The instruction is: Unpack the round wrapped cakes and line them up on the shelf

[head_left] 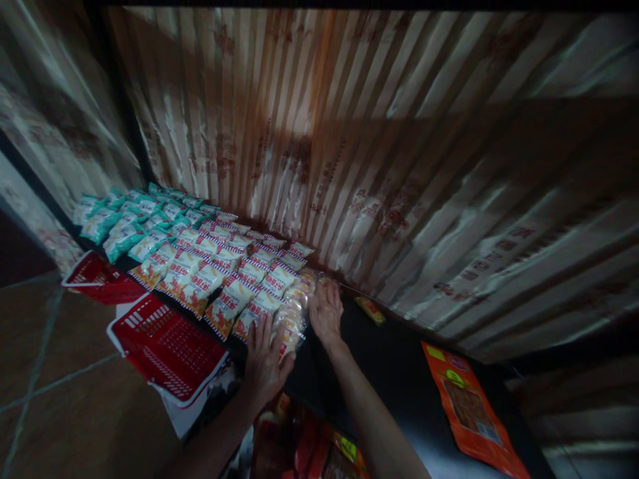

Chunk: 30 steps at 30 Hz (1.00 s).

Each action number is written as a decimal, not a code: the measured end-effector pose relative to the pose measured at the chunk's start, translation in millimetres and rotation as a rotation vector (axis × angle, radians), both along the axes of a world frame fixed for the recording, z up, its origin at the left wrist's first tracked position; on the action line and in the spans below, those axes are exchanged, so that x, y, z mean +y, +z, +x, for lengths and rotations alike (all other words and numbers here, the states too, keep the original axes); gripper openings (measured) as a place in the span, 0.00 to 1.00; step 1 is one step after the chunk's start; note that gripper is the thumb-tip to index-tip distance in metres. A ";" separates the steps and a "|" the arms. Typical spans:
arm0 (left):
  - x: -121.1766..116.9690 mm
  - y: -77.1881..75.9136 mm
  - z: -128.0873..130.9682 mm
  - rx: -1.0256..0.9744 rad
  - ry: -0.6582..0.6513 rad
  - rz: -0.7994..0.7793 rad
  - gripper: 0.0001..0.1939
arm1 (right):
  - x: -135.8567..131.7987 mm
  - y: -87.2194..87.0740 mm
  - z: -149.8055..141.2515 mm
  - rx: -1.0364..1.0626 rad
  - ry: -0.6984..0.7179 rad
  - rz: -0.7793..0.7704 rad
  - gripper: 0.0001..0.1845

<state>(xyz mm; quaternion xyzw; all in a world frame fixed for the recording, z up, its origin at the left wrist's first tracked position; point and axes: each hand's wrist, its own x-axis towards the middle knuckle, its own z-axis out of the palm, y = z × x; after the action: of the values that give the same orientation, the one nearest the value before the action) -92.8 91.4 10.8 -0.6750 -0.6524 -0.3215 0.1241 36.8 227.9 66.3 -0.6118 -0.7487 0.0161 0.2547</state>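
Note:
My left hand (267, 366) rests with fingers spread at the front end of a row of clear-wrapped round snack packs (294, 303). Against the right side of that row lies my right hand (326, 309), its fingers stretched out toward the back. Neither hand is closed around a pack. Just left of the row, several white snack bags with red print (232, 299) stand in close rows. Beyond them on the left are several teal-and-white bags (124, 226). All of these sit on a black shelf (369, 372).
A small yellow packet (370, 310) lies by the back sheeting (319, 133). An orange pouch (469, 406) is at the right. Red baskets (170, 346) stand along the front left, above a tiled floor (74, 392). Red packages (309, 446) show below the shelf edge.

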 end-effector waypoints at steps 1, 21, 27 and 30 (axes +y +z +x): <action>-0.1 0.1 0.5 -0.001 0.008 0.008 0.31 | -0.8 1.9 -2.8 0.000 0.040 0.004 0.31; -1.1 -7.2 -6.6 -0.017 0.079 0.008 0.25 | -4.7 26.2 -60.2 -0.076 0.343 -0.214 0.28; -1.2 -7.9 -8.0 -0.040 0.074 0.007 0.26 | -23.7 11.2 -38.7 0.096 0.278 0.001 0.32; -1.2 -7.7 -7.5 -0.039 0.067 0.007 0.27 | -42.3 1.6 -25.9 0.123 0.247 -0.006 0.33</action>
<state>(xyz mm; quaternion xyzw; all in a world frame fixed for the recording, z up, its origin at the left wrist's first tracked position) -100.3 90.2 3.1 -0.6461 -0.6757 -0.3326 0.1243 10.9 185.6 67.9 -0.5136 -0.8013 0.0870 0.2942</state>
